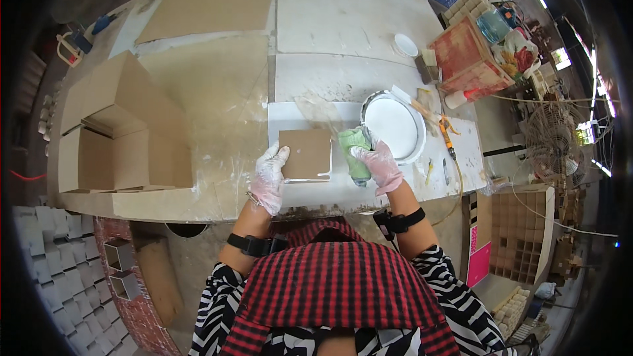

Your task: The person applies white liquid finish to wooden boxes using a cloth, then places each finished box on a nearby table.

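Observation:
My left hand point(269, 175), in a thin white-smeared glove, grips the left edge of a square brown cardboard piece point(306, 151) with thumb on top. White paste-like streaks run along that piece's lower and right edges. Just to its right, my gloved right hand point(381, 163) is closed on a crumpled green cloth point(355, 148). A round tub point(422, 142) of thick white liquid stands beyond the right hand, with a flat brush point(415, 105) lying across its far rim. Under the cardboard piece lies a white sheet point(283, 115).
Open brown cardboard boxes point(122, 138) stand at the table's left. On the right lie an orange-and-black tool point(448, 135) with a cord and a yellow pen-like item point(428, 172). A white bowl point(405, 45) and a stained reddish box point(465, 56) sit farther back. A fan point(552, 135) stands beyond the table.

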Available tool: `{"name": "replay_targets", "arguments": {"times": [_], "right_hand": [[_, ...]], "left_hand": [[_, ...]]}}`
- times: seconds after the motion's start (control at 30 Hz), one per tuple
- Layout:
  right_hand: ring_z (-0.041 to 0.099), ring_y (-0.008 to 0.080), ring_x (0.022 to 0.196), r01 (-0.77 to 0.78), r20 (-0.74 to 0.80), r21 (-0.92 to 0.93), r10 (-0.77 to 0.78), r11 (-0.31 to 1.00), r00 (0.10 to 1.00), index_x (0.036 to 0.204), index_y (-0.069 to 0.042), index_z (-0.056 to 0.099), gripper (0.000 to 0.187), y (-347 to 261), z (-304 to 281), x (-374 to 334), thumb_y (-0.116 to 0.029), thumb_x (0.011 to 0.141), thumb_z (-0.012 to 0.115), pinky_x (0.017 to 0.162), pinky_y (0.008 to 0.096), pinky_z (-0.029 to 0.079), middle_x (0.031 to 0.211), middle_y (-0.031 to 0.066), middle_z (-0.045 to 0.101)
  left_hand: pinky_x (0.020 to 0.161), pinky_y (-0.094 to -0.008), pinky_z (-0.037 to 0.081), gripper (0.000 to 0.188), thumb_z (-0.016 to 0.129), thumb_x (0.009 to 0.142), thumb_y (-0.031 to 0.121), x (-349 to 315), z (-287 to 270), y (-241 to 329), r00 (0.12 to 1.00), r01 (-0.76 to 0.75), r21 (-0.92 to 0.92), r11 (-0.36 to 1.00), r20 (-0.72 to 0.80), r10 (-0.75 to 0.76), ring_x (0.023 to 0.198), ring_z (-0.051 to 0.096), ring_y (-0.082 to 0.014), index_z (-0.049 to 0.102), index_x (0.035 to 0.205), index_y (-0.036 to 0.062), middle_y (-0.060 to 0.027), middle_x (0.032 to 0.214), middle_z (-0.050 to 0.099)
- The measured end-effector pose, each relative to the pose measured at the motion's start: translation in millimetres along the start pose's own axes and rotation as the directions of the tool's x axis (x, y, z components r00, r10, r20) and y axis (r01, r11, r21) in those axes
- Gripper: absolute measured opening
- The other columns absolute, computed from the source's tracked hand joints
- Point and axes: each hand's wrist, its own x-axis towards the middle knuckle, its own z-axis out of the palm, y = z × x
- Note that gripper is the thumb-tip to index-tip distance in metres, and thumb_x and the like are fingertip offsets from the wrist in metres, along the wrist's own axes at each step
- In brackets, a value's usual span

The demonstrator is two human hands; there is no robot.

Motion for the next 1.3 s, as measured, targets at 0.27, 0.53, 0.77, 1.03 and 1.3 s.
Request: {"name": "replay_targets", "arguments": {"times": [0.27, 0.53, 0.77, 1.03, 1.3], "right_hand": [[0.056, 0.0183, 0.097, -0.037, -0.071, -0.059, 0.033, 0.998, 0.997, 0.124, 0.004, 0.046, 0.051, -6.9, 9.6, 2.5, -0.013, 0.079, 0.065, 0.085, 0.0293, 0.045, 0.111, 0.0124, 0.059], [0.059, 0.0193, 0.089, 0.142, -0.119, -0.417, -0.209, 0.898, 0.971, 0.116, 0.0, 0.053, 0.042, -16.8, 38.4, 7.6, -0.008, 0.077, 0.066, 0.079, 0.0306, 0.047, 0.102, 0.0119, 0.062], [0.057, 0.0231, 0.097, 0.5, 0.375, -0.583, -0.333, 0.64, 0.865, 0.111, -0.004, 0.056, 0.036, 17.9, 121.5, -27.8, -0.009, 0.076, 0.067, 0.088, 0.0312, 0.044, 0.108, 0.0134, 0.059], [0.057, 0.0229, 0.105, 0.017, 0.07, -0.07, -0.012, 0.997, 0.997, 0.113, 0.001, 0.051, 0.035, -50.5, 64.3, -1.9, -0.013, 0.082, 0.061, 0.087, 0.033, 0.046, 0.111, 0.0142, 0.061], [0.056, 0.0357, 0.1, 0.265, 0.131, -0.747, -0.256, 0.61, 0.958, 0.114, -0.005, 0.053, 0.039, -36.7, 71.7, 55.3, -0.023, 0.08, 0.061, 0.084, 0.0419, 0.045, 0.107, 0.0192, 0.059]], "left_hand": [[0.091, -0.029, 0.043, 0.043, 0.06, 0.087, 0.015, -20.4, -33.0, -14.7, 0.98, -0.185, 0.394, 0.9, 0.147, 0.137, 0.102, 0.056, -0.0187, 0.049, 0.123, -0.0048, -0.0102, 0.115, 0.057], [0.082, -0.0342, 0.047, 0.045, 0.068, 0.078, 0.029, -3.6, -53.5, -68.0, 0.963, -0.099, 0.85, 0.517, 0.212, -0.164, 0.092, 0.06, -0.0274, 0.057, 0.111, 0.0021, -0.0176, 0.104, 0.06], [0.075, -0.0386, 0.049, 0.035, 0.058, 0.082, 0.031, 11.0, -73.2, -106.8, 0.897, -0.434, 0.852, 0.293, 0.38, 0.224, 0.084, 0.062, -0.0327, 0.059, 0.101, 0.0011, -0.021, 0.094, 0.062], [0.065, -0.0445, 0.048, 0.013, 0.051, 0.078, 0.013, -19.7, -3.3, -3.9, 0.886, -0.435, 0.852, -0.289, 0.463, 0.03, 0.076, 0.063, -0.0325, 0.061, 0.077, 0.0055, -0.0178, 0.077, 0.062], [0.091, -0.0403, 0.037, 0.02, 0.055, 0.08, 0.03, -10.3, -13.1, -31.5, 0.716, -0.53, 0.644, -0.551, 0.688, 0.116, 0.088, 0.058, -0.0251, 0.061, 0.078, 0.0114, -0.0078, 0.079, 0.061]]}}
